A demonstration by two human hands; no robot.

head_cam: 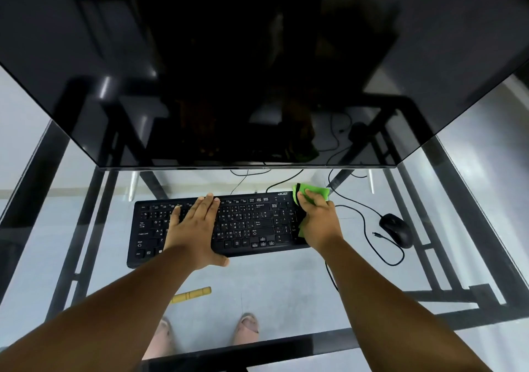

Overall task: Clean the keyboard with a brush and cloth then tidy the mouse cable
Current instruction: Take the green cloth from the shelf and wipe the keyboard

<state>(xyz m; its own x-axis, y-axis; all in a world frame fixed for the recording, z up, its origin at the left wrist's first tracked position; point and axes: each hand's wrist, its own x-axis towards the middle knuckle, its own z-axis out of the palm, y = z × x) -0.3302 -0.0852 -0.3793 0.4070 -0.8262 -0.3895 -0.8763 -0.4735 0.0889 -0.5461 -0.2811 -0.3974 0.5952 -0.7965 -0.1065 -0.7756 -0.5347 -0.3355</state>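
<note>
My left hand point(197, 222) pressed flat on the keyboard point(217, 225) while my right grip point(316, 214) held the cloth point(313, 193) at its edge, risking snagged keycaps under hard wiping.

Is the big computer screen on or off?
Off, it seems: the monitor is all black, showing only dim reflections of the desk and cables.

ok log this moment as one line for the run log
step: cloth wipe | left hand: flat on keyboard | right hand: holds green cloth at keyboard's right end | brush: lying idle | mouse cable: loose
</note>
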